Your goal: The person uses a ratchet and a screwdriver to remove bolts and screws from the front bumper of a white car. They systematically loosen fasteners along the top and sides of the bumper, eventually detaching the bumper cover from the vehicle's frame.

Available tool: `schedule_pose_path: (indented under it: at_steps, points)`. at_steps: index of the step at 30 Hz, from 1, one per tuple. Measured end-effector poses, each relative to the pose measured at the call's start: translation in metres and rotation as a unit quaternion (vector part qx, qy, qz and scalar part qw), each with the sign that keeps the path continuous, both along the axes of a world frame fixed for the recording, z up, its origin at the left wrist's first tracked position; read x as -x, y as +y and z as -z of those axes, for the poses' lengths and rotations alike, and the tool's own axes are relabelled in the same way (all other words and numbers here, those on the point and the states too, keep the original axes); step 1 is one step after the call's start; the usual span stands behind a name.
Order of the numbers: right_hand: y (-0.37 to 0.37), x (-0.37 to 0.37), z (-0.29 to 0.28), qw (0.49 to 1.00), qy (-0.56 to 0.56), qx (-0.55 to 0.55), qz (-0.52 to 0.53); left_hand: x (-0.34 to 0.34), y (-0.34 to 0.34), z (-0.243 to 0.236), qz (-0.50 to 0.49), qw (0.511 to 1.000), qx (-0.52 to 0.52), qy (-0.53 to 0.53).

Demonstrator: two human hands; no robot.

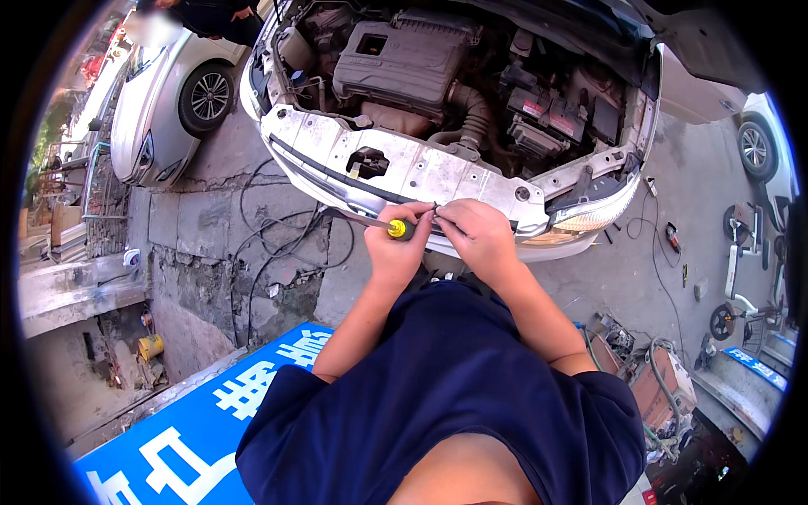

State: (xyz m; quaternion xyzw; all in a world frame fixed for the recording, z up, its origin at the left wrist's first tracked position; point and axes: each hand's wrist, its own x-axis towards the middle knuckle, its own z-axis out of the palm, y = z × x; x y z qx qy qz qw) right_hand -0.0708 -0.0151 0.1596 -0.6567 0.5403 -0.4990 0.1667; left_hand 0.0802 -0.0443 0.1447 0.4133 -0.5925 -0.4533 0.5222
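My left hand [394, 244] is closed round a screwdriver [401, 228] with a yellow and black handle, its shaft pointing left. Close against it, my right hand [478, 234] is closed, thumb and fingertips pinched together. A small dark piece [436, 208] shows between the fingertips of both hands, too small to name. Both hands are over the front edge of a white car [438, 172] whose bonnet is up. Behind them lies the engine bay, with a dusty engine cover [400, 67], a ribbed air hose [475, 118] and a battery [551, 114].
Black cables [282, 223] lie looped on the cracked paving at left, near a sunken pit [109, 337]. A blue signboard [210, 421] is at lower left. A red-and-black tool [672, 237] lies on the right floor. Another white car [168, 101] and a person [215, 17] are at upper left.
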Motion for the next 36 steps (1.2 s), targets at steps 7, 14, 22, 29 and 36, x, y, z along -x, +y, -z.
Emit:
schedule_pose_path:
  at_steps: [7,14,22,29,36]
  points:
    - [-0.021,-0.030,-0.010,0.953,-0.196,-0.229,-0.004,-0.050,-0.035,0.002,0.098,0.994,0.009,-0.045]
    - [-0.022,-0.052,-0.001,0.912,-0.228,-0.340,0.031,-0.081,-0.065,0.014,0.252,0.960,-0.117,0.001]
    - [-0.001,-0.040,0.023,0.892,-0.285,-0.340,0.090,-0.065,-0.066,0.037,0.327,0.910,-0.249,0.055]
    - [-0.051,0.093,0.061,0.895,-0.327,-0.244,0.178,-0.044,-0.063,0.055,0.266,0.916,-0.296,0.053]
    - [-0.222,0.282,0.082,0.913,-0.339,-0.141,0.178,-0.061,-0.017,0.053,0.013,0.935,-0.350,0.055]
